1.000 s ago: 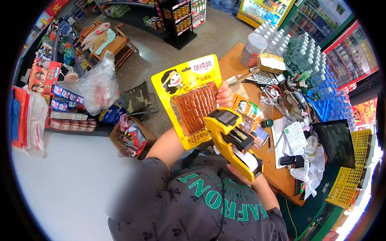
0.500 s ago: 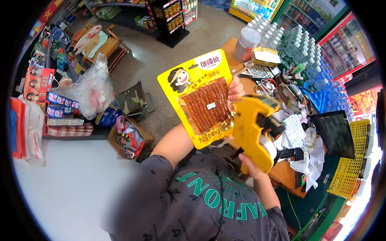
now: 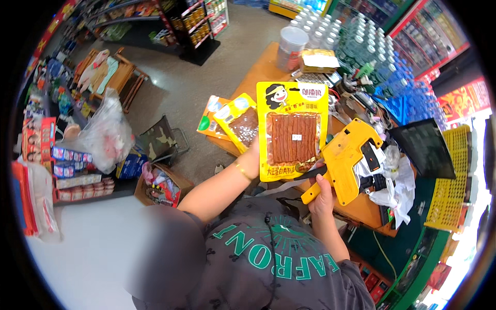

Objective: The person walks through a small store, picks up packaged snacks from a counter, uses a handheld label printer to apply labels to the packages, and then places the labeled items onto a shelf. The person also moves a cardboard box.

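Note:
My left hand [image 3: 252, 154] is behind a yellow snack packet [image 3: 269, 132], holding it up with its front facing me; its fingers are hidden. Brown flat strips show through the packet's clear window, and a small white label [image 3: 296, 137] sits mid-window. A gold bracelet [image 3: 244, 170] circles my left wrist. In my right hand [image 3: 323, 195] is a yellow price label gun [image 3: 343, 160], gripped at its handle, close by the packet's lower right corner. Left of the held packet, a second yellow packet [image 3: 244, 127] overlaps an orange-and-white packet [image 3: 211, 120] at the wooden desk's edge.
Beyond my hands, the wooden desk [image 3: 258, 68] bears a clear plastic tub [image 3: 292, 42], many bottles [image 3: 364, 45] and a dark monitor [image 3: 423, 149]. A yellow crate [image 3: 450, 186] stands far right. At left are a white counter [image 3: 93, 248], a cardboard box [image 3: 181, 187] and a camouflage folding stool [image 3: 157, 138].
The held packet has turned more upright and shifted slightly right and down. The label gun has rotated to show its flat side. Two packets on the left have come into view.

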### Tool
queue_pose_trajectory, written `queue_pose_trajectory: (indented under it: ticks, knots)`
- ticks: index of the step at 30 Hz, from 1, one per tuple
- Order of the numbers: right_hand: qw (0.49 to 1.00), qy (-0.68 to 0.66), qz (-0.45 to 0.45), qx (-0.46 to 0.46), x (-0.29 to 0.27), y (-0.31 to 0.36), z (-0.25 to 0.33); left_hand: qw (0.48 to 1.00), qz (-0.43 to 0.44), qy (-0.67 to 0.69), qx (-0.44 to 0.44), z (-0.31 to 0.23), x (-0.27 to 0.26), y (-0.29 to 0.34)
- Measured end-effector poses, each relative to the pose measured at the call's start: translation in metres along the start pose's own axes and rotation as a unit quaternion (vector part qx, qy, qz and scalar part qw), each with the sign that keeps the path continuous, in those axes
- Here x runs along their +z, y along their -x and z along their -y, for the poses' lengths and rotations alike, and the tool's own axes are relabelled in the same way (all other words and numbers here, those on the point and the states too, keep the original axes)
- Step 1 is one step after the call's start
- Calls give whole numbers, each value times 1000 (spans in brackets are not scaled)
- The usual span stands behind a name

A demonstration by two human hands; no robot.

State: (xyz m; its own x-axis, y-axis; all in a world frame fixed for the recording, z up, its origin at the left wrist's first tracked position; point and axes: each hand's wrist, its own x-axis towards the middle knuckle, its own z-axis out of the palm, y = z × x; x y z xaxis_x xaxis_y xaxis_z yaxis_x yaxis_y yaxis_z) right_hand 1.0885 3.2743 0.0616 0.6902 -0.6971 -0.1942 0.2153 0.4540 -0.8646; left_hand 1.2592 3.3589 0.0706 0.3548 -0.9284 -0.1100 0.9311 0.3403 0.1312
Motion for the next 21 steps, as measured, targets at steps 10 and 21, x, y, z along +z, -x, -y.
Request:
queue_pose_trajectory:
  ticks: [10, 21]
  knots:
    - [942, 305, -4, -140, -44, 5, -4, 903, -126, -380, 158, 14, -10, -1]
    - [755, 633, 107, -133, -62, 11, -15, 795, -241, -522, 191, 36, -37, -24]
